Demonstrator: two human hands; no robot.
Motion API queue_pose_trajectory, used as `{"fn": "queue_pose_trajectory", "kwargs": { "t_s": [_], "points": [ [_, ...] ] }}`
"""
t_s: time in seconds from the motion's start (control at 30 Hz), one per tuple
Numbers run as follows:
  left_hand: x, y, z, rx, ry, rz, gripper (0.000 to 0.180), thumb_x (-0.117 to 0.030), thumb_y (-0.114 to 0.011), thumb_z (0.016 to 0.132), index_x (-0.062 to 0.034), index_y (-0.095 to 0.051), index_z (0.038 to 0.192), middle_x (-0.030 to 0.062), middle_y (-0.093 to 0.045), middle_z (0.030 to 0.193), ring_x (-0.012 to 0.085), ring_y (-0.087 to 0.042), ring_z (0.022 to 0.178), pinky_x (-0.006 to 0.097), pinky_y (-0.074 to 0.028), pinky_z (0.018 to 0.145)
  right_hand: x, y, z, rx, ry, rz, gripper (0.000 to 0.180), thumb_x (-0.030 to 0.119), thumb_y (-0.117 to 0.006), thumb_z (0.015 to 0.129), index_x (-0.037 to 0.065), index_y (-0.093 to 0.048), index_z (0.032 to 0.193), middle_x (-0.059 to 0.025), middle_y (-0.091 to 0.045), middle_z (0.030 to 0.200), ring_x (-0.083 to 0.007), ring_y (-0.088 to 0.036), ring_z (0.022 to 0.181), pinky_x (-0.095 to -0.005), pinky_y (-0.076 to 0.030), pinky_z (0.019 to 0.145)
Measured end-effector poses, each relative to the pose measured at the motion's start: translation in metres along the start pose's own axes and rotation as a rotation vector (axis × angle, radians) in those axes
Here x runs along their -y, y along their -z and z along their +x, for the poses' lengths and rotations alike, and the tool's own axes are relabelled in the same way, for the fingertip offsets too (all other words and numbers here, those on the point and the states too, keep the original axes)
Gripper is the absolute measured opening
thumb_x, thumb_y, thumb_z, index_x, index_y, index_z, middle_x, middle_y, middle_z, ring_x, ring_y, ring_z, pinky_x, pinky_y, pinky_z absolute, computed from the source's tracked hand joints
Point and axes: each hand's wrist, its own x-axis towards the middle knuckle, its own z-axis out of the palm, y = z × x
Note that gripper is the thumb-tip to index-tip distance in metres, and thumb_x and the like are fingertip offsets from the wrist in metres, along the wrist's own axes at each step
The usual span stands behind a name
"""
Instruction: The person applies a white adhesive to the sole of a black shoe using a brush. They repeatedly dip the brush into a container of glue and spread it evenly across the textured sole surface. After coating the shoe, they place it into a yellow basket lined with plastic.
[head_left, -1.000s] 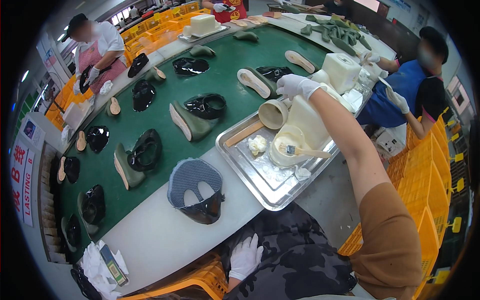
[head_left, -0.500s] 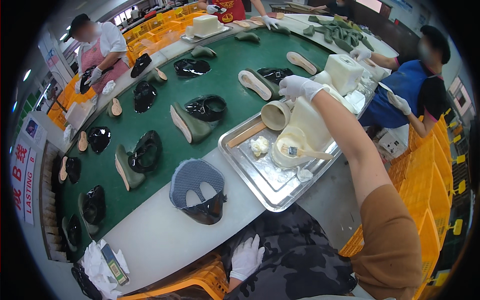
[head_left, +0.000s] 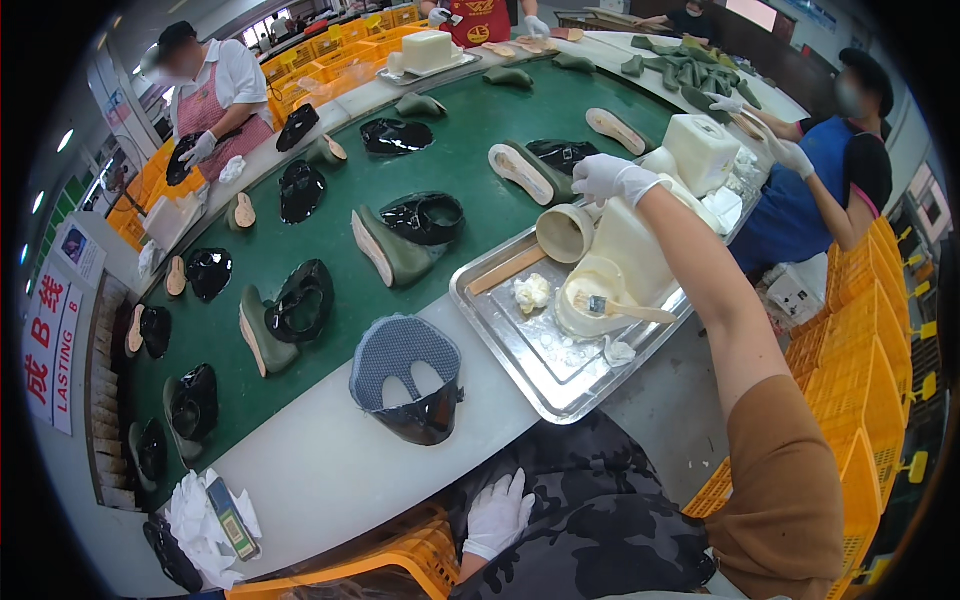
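My right hand (head_left: 615, 181), in a white glove, reaches over the far edge of a metal tray (head_left: 560, 400). Its fingers are curled at the top of a white plastic jug (head_left: 625, 240); what they hold, if anything, is hidden. Just past it lie a green shoe last (head_left: 520, 174) with a pale insole and a glossy black shoe upper (head_left: 560, 154). My left hand (head_left: 498, 514), also gloved, lies open and flat on my camouflage apron (head_left: 610, 520). Near me on the white ledge is a black shoe upper with grey mesh lining (head_left: 405, 370).
In the tray, a brush (head_left: 625, 311) rests across a cut-open white container (head_left: 580, 315), beside a beige cup (head_left: 563, 234). Lasts and black uppers cover the green belt (head_left: 330, 220). Yellow crates (head_left: 830, 400) stand at right. Co-workers (head_left: 840, 150) work around the belt.
The whole view has shifted slightly, so the belt and tray sit a little further right. Both my hands keep their places. The co-worker at right has raised a hand.
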Motion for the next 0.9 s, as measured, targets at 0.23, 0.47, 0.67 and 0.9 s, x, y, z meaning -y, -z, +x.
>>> {"fn": "queue_pose_trajectory", "kwargs": {
  "t_s": [0.23, 0.47, 0.67, 0.9],
  "points": [
    [-0.0032, 0.005, 0.0016, 0.044, 0.018, -0.01, 0.047, -0.033, -0.051, 0.086, -0.0051, -0.047, 0.124, 0.0159, -0.056, 0.111, 0.0332, -0.057, 0.089, 0.041, -0.047, 0.08, -0.001, -0.0009, 0.0019, 0.008, -0.014, 0.013, 0.026, 0.023, -0.052, 0.084, 0.002, -0.063, 0.095, -0.0095, -0.067, 0.082, -0.0226, -0.064, 0.076, -0.0341, -0.049, 0.07],
    [-0.0014, 0.0011, 0.0, 0.014, 0.015, 0.002, 0.048, -0.036, -0.048, 0.087, -0.0076, -0.048, 0.125, 0.0144, -0.056, 0.111, 0.0325, -0.057, 0.087, 0.042, -0.047, 0.077, 0.0011, 0.0008, -0.0006, 0.015, -0.024, 0.033, 0.026, 0.023, -0.052, 0.085, 0.002, -0.063, 0.097, -0.009, -0.067, 0.082, -0.0224, -0.064, 0.075, -0.0345, -0.048, 0.07],
    [-0.0034, 0.0046, 0.0014, 0.04, 0.027, -0.023, 0.046, -0.031, -0.053, 0.085, -0.0046, -0.047, 0.123, 0.0168, -0.056, 0.111, 0.034, -0.057, 0.09, 0.042, -0.046, 0.081, 0.0032, 0.002, -0.0015, 0.02, -0.015, 0.0, 0.026, 0.022, -0.052, 0.085, 0.002, -0.063, 0.097, -0.0094, -0.067, 0.082, -0.0228, -0.064, 0.075, -0.0345, -0.048, 0.07],
    [-0.003, 0.0028, 0.0002, 0.018, 0.016, -0.008, 0.047, -0.034, -0.05, 0.086, -0.0065, -0.048, 0.124, 0.0155, -0.056, 0.111, 0.0325, -0.057, 0.089, 0.041, -0.047, 0.079, -0.0004, 0.0002, 0.0004, 0.01, -0.025, 0.021, 0.026, 0.023, -0.053, 0.084, 0.002, -0.063, 0.095, -0.0095, -0.067, 0.082, -0.0232, -0.063, 0.078, -0.0344, -0.047, 0.072]
  ]
}}
